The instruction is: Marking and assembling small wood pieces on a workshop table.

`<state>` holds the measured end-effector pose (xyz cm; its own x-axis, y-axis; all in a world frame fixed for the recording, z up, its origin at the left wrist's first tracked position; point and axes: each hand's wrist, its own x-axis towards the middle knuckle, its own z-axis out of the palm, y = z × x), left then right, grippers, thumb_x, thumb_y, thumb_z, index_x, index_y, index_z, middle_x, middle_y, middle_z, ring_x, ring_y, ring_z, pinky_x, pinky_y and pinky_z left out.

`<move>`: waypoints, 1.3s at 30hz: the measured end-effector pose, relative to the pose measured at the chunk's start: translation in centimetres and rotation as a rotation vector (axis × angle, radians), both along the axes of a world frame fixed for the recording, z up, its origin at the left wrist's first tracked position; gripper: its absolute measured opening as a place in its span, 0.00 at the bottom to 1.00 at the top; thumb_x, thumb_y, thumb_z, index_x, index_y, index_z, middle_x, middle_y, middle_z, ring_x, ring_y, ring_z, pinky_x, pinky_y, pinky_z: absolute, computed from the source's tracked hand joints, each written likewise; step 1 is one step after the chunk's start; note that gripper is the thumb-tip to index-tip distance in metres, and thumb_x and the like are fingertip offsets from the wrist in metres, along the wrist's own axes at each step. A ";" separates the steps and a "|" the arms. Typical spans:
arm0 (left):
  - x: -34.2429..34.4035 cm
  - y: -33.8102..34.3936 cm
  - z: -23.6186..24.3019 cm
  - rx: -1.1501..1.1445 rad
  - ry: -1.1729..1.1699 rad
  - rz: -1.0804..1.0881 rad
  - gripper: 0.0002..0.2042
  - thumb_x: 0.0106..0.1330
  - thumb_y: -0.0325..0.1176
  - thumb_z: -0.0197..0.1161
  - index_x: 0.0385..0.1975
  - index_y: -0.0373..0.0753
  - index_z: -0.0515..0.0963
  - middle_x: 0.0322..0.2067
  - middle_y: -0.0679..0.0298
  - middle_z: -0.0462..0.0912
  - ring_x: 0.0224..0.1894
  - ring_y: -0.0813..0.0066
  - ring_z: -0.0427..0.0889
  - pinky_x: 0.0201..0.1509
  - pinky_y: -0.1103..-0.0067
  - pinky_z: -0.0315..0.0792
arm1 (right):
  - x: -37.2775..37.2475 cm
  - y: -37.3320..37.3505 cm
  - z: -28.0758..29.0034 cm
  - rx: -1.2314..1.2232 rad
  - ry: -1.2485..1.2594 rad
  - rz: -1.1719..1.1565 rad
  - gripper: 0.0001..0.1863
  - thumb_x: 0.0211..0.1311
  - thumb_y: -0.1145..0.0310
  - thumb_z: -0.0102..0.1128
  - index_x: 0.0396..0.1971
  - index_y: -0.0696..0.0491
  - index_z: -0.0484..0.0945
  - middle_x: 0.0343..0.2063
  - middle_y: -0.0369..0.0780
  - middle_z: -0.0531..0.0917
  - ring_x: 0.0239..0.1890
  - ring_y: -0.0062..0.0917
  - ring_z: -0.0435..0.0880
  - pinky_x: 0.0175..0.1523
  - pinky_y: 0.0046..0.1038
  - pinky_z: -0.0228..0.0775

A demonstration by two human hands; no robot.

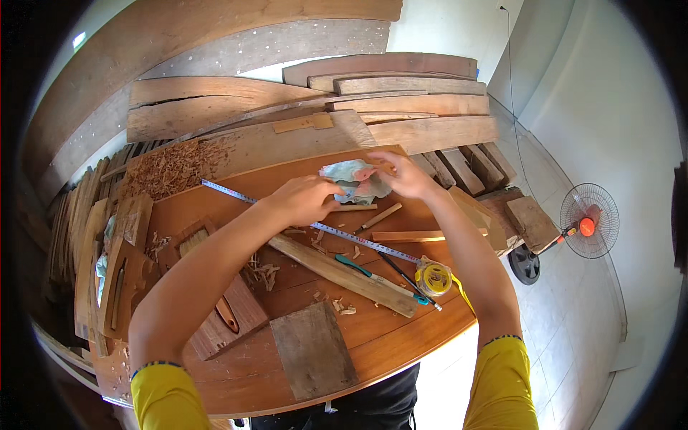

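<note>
A crumpled pale blue cloth [346, 170] with pink patches sits at the back of the orange-brown wooden table [181, 211]. My left hand [309, 195] grips its near left part. My right hand [401, 174] is at its right side, fingers curved and blurred, so their grip is unclear. Below the hands lie an extended tape measure [432, 278], a long pale wood strip [330, 272], a teal-handled tool [349, 264], a dark pencil-like rod [401, 274] and small wooden handles [385, 215].
Stacked planks [423, 129] line the back and left, with a pile of shavings [174, 163]. A dark square board [313, 350] and a reddish wood block [229, 330] lie near the front edge. A standing fan [588, 222] is on the tiled floor at right.
</note>
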<state>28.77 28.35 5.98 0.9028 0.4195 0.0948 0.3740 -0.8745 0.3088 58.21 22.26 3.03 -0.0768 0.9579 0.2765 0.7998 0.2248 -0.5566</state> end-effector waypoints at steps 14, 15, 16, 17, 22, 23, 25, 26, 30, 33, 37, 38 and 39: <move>-2.8 -1.8 3.1 0.420 -0.356 -0.274 0.06 0.69 0.36 0.71 0.41 0.46 0.88 0.40 0.64 0.85 0.41 0.62 0.86 0.47 0.64 0.80 | -1.9 -7.9 1.0 -0.027 -0.312 0.172 0.12 0.60 0.72 0.76 0.44 0.54 0.88 0.55 0.46 0.83 0.62 0.43 0.78 0.69 0.41 0.70; -4.3 -2.8 3.7 0.378 -0.285 -0.236 0.06 0.69 0.36 0.71 0.41 0.46 0.88 0.40 0.64 0.85 0.41 0.62 0.86 0.47 0.64 0.80 | -2.0 -8.2 1.3 -0.062 -0.374 0.139 0.12 0.60 0.74 0.75 0.44 0.55 0.87 0.56 0.45 0.83 0.62 0.43 0.78 0.69 0.42 0.70; -6.3 -4.5 3.9 0.268 -0.292 -0.268 0.06 0.70 0.37 0.71 0.42 0.48 0.89 0.38 0.65 0.86 0.37 0.65 0.86 0.43 0.66 0.80 | -2.3 -8.6 1.6 0.017 -0.363 0.157 0.11 0.62 0.72 0.74 0.44 0.55 0.86 0.53 0.45 0.83 0.62 0.43 0.78 0.69 0.41 0.70; -8.2 -6.1 4.0 0.158 -0.344 -0.323 0.06 0.70 0.37 0.71 0.43 0.49 0.89 0.35 0.65 0.87 0.33 0.68 0.85 0.38 0.68 0.80 | -2.8 -9.2 2.1 0.092 -0.362 0.160 0.11 0.63 0.71 0.72 0.44 0.54 0.86 0.51 0.44 0.83 0.61 0.43 0.78 0.68 0.41 0.71; -16.0 -13.2 3.4 0.330 -0.182 -0.330 0.13 0.67 0.40 0.73 0.49 0.52 0.88 0.32 0.71 0.87 0.32 0.80 0.84 0.35 0.75 0.81 | -7.7 -14.7 4.9 0.009 0.075 0.050 0.09 0.68 0.78 0.69 0.47 0.54 0.84 0.33 0.38 0.86 0.33 0.20 0.85 0.38 0.24 0.75; -16.8 -14.2 3.0 0.277 -0.170 -0.323 0.14 0.65 0.39 0.74 0.51 0.53 0.88 0.34 0.71 0.87 0.34 0.78 0.85 0.38 0.74 0.82 | -9.2 -16.2 5.1 0.037 0.166 0.043 0.10 0.68 0.79 0.68 0.47 0.54 0.84 0.29 0.36 0.86 0.31 0.17 0.83 0.37 0.23 0.74; -18.2 -15.9 2.3 0.280 -0.155 -0.305 0.17 0.63 0.38 0.74 0.53 0.54 0.88 0.35 0.72 0.87 0.36 0.77 0.85 0.42 0.73 0.82 | -12.1 -19.8 5.1 -0.014 0.230 0.049 0.11 0.67 0.79 0.68 0.47 0.54 0.84 0.29 0.34 0.84 0.28 0.13 0.80 0.33 0.21 0.72; -18.6 -16.6 1.9 0.290 -0.143 -0.296 0.20 0.61 0.36 0.75 0.56 0.55 0.87 0.36 0.72 0.87 0.38 0.75 0.85 0.47 0.72 0.83 | -13.5 -21.2 4.9 0.000 0.215 0.052 0.12 0.65 0.80 0.68 0.47 0.53 0.84 0.29 0.34 0.84 0.26 0.12 0.79 0.31 0.20 0.70; -19.3 -18.4 0.4 0.209 -0.164 -0.236 0.25 0.59 0.34 0.75 0.59 0.56 0.87 0.38 0.72 0.87 0.40 0.72 0.85 0.52 0.70 0.82 | -18.1 -25.0 3.8 0.039 0.217 0.087 0.17 0.59 0.82 0.68 0.48 0.53 0.84 0.27 0.35 0.82 0.21 0.13 0.76 0.24 0.21 0.66; -19.4 -19.1 0.0 0.117 -0.211 -0.209 0.24 0.58 0.32 0.75 0.57 0.56 0.88 0.39 0.72 0.85 0.40 0.71 0.85 0.54 0.69 0.81 | -20.4 -26.2 3.2 0.088 0.178 0.112 0.21 0.53 0.80 0.70 0.49 0.53 0.83 0.27 0.36 0.83 0.18 0.21 0.79 0.23 0.25 0.71; -19.5 -20.1 0.0 0.066 -0.190 -0.143 0.22 0.57 0.32 0.76 0.55 0.55 0.89 0.44 0.70 0.82 0.45 0.67 0.83 0.61 0.63 0.78 | -22.7 -26.8 2.4 0.221 0.093 0.094 0.22 0.49 0.77 0.70 0.48 0.53 0.84 0.26 0.37 0.83 0.21 0.28 0.83 0.26 0.30 0.76; -19.5 -20.5 0.1 0.058 -0.184 -0.114 0.23 0.57 0.33 0.77 0.55 0.55 0.89 0.46 0.68 0.81 0.47 0.65 0.83 0.63 0.62 0.77 | -23.1 -26.8 2.2 0.180 0.077 0.090 0.22 0.49 0.75 0.70 0.49 0.52 0.85 0.26 0.36 0.82 0.23 0.26 0.82 0.27 0.29 0.76; -19.5 -20.8 0.1 0.053 -0.183 -0.117 0.23 0.57 0.33 0.77 0.55 0.55 0.89 0.46 0.68 0.81 0.47 0.65 0.83 0.63 0.62 0.77 | -23.6 -26.9 2.0 0.191 0.079 0.088 0.22 0.49 0.75 0.70 0.49 0.52 0.85 0.26 0.36 0.82 0.23 0.26 0.82 0.27 0.29 0.76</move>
